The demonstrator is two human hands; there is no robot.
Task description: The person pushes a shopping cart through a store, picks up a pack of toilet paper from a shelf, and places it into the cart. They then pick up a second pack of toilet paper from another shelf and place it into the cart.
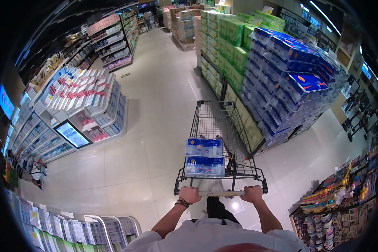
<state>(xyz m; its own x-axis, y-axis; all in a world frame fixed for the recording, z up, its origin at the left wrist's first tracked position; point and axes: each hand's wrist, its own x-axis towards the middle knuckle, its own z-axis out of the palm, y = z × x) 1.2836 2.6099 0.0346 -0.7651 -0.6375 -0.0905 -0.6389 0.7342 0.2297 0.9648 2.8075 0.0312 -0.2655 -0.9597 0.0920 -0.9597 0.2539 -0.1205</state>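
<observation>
My left hand (190,195) is closed around the left part of the push handle (220,194) of a shopping cart (206,122). Near the handle's right end, my right hand (253,194) grips the same bar. Dark bands circle my left wrist. Inside the black wire cart, toward the left and close to me, lie two blue-and-clear plastic packs (204,161), one nearer and one farther. They look like tissue or paper rolls; the kind cannot be made out. The front of the basket shows bare wire mesh.
Just right of the cart rises a tall stack of blue packs (277,84), with green packs (233,38) beyond. At left stands a display island (84,96) with a lit screen (72,134). Racks (336,206) fill the lower right. Pale tiled floor (155,75) runs ahead toward distant people.
</observation>
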